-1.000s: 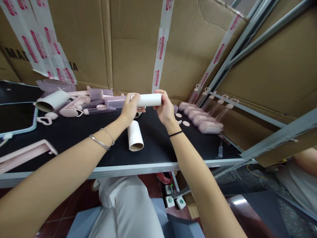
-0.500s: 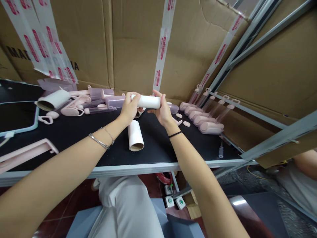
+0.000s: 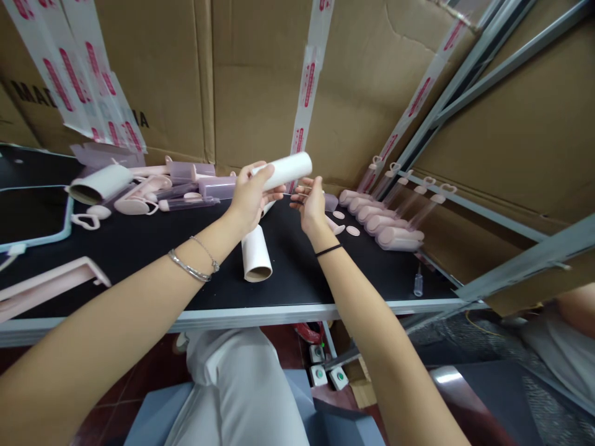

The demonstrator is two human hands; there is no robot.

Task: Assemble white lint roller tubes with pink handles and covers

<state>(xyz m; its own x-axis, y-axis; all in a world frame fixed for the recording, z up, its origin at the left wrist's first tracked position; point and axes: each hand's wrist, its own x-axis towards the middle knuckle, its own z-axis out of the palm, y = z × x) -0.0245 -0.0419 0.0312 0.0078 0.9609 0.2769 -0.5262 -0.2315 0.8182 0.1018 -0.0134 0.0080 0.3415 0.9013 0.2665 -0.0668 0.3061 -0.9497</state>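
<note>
A white roll [image 3: 290,170] is held up over the black worktop by my left hand [image 3: 251,197], its right end raised. My right hand [image 3: 312,205] is just right of and below the roll, fingers spread, apart from it and holding nothing. Another white roll [image 3: 256,253], with an open brown core, lies on the worktop below my left hand. Part of a further white roll shows behind my left fingers. Pale pink ovals [image 3: 352,231] and a curved pink piece [image 3: 334,225] lie right of my right hand.
Pink and clear purple parts [image 3: 144,195] and a big roll [image 3: 101,184] lie at the left, near a tablet [image 3: 35,215]. Several pink rollers [image 3: 397,238] line the right side, beside a small screwdriver [image 3: 418,284] and a metal frame. Cardboard [image 3: 253,87] stands behind.
My right hand has let go of the roll and opened below it. My left hand has tilted the roll, lifting its right end.
</note>
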